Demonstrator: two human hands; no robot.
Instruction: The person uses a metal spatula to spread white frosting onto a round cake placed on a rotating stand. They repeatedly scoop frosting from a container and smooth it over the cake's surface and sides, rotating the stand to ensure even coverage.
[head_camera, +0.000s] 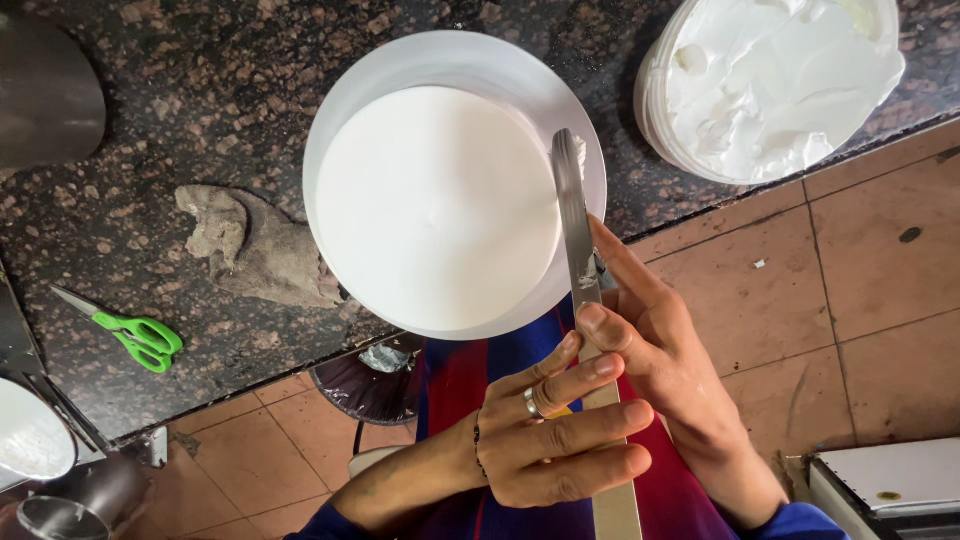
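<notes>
Granite surface (200, 90): cake (435, 205) top already smooth. Your right hand (665, 350) clamps the palette knife (575, 230) against its side; left hand (550, 425) curls around the blade.

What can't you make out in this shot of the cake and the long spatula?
Head view only:
- Spatula handle: hidden by left hand and right hand.
- Cream tub: cut off by top edge.
- Cake sides: hidden from overhead.
- Cloth: partly under the turntable.

Both hands, left (545, 435) and right (665, 350), hold long spatula (580, 260) against white frosted cake (437, 207) side.
</notes>
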